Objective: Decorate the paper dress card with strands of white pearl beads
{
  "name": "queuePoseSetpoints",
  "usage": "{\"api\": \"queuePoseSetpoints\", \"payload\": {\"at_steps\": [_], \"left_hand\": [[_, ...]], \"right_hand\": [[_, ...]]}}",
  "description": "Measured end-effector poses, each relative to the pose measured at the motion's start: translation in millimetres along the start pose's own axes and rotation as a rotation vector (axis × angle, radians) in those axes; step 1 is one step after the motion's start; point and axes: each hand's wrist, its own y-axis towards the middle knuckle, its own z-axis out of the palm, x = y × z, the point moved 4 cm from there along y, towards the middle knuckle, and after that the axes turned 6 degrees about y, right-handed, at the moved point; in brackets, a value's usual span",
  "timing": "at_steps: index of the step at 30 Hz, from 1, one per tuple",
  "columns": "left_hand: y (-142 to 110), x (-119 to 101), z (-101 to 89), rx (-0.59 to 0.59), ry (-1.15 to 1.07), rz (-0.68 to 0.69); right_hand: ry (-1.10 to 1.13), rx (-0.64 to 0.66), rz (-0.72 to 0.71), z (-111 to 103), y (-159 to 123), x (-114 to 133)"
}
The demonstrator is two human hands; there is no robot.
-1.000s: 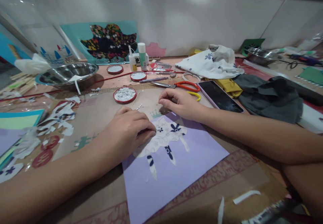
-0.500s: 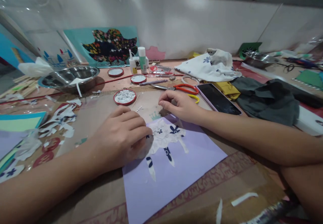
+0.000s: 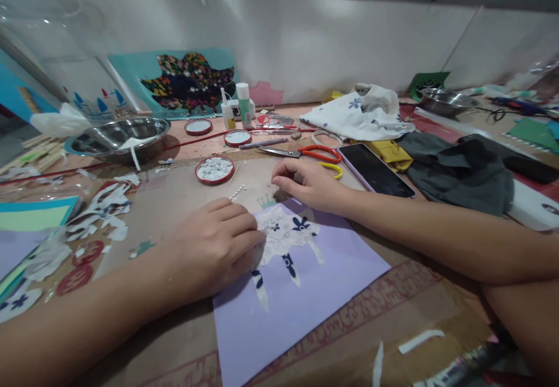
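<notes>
At left, a steel bowl [image 3: 89, 148] sits behind white scraps [image 3: 105, 209]; rightward, a red-rimmed dish of pearly beads [image 3: 214, 170] lies beyond the left hand [image 3: 222, 244], whose bent fingers hide their tips at the left end of a white, dark-flowered cutout [image 3: 283, 241], grip not determinable. The cutout lies on a purple sheet [image 3: 301, 314]. Right hand [image 3: 305, 183] is at the sheet's far edge, fingers curled, thumb near forefinger, contact unclear; orange-handled scissors [image 3: 321, 153] just behind, phone [image 3: 376, 169] farther right.
</notes>
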Motion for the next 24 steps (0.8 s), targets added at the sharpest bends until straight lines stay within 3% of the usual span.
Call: {"api": "queuePoseSetpoints", "payload": {"at_steps": [13, 24], "left_hand": [[-1.9, 6.6, 2.0, -0.036, -0.085, -0.085], [1.9, 2.4, 5.2, 0.008, 0.007, -0.041]], "right_hand": [[0.066, 0.021, 0.018, 1.7, -0.9, -2.4], [-0.006, 0.033, -0.015, 0.8, 0.2, -0.8]]}}
